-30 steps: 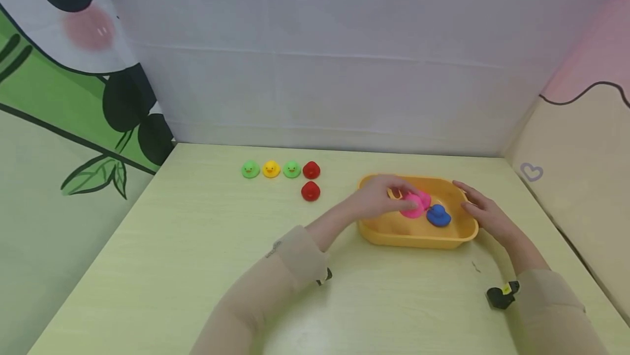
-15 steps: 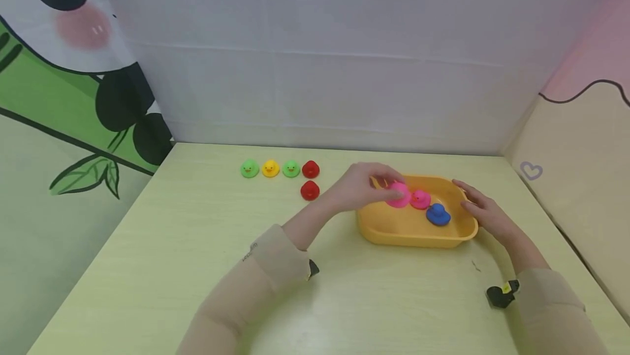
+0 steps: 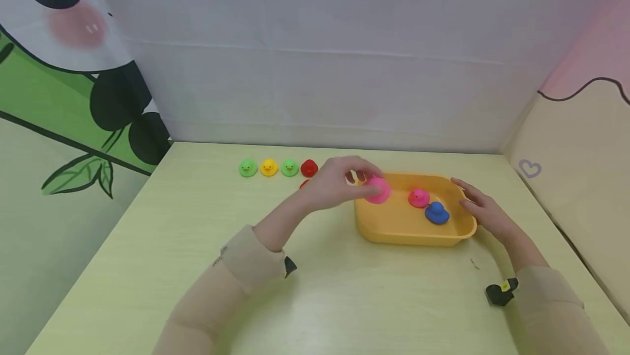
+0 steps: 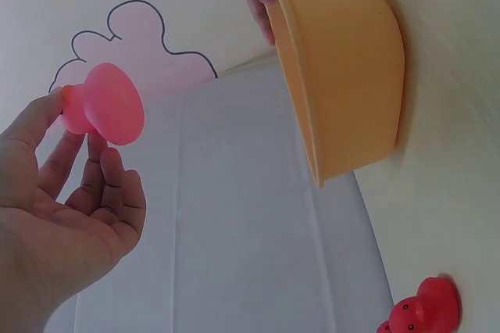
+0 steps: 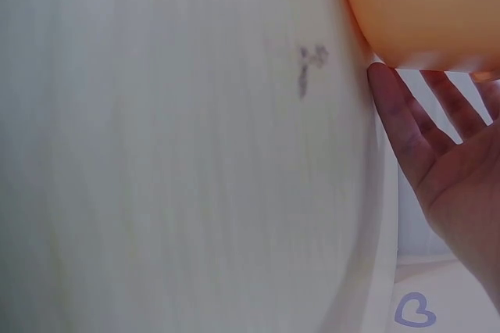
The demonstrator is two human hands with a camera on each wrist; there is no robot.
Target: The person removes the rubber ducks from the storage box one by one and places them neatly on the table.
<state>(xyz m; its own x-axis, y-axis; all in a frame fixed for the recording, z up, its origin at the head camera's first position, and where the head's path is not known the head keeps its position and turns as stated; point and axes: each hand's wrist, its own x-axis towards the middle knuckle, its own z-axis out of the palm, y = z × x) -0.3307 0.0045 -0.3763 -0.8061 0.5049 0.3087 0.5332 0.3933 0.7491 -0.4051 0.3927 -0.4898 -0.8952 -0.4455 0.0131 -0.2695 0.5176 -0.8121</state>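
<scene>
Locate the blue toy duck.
In the head view, the blue toy duck sits in the right half of the yellow tray, beside a pink toy duck.

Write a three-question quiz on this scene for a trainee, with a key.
1. Multiple choice: which of the hands holds a pink duck? A) left, B) right, C) neither.
2. True or false: the blue duck lies inside the tray.
3. Fill in the blank: in the row at the back, the yellow duck sits between two ____ ducks.

Key: 1. A, the left hand; 2. true; 3. green.
</scene>
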